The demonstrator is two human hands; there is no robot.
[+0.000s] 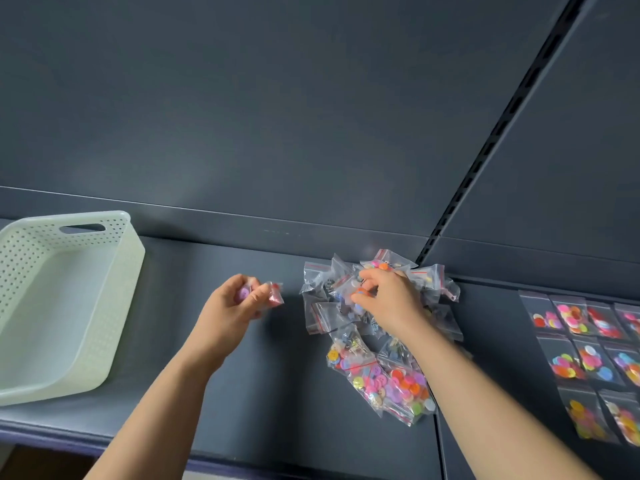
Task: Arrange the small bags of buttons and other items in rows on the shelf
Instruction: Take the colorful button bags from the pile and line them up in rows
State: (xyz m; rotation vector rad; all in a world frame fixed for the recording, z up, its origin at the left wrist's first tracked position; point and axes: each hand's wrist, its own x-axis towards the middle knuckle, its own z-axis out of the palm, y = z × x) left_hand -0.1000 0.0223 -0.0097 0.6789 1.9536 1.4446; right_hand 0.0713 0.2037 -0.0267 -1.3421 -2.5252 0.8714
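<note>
Left hand (pixel 235 303) pinches a small clear zip bag of pink buttons (pixel 274 294), blurred; right hand (pixel 384 296) grips a clear bag of orange buttons (pixel 362 292) atop the heap of clear button bags (pixel 381 375). Pale green perforated plastic basket (pixel 119 306) left of left hand on dark grey metal shelf (pixel 259 393); rows of flat button bags (pixel 588 358) right of right hand, cut off by frame edge.

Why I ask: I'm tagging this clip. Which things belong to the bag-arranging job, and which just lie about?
Job: left hand pinching a small bag; right hand pinching into the bag pile; rows of bags at right; shelf.
Lying about: white basket at left.
</note>
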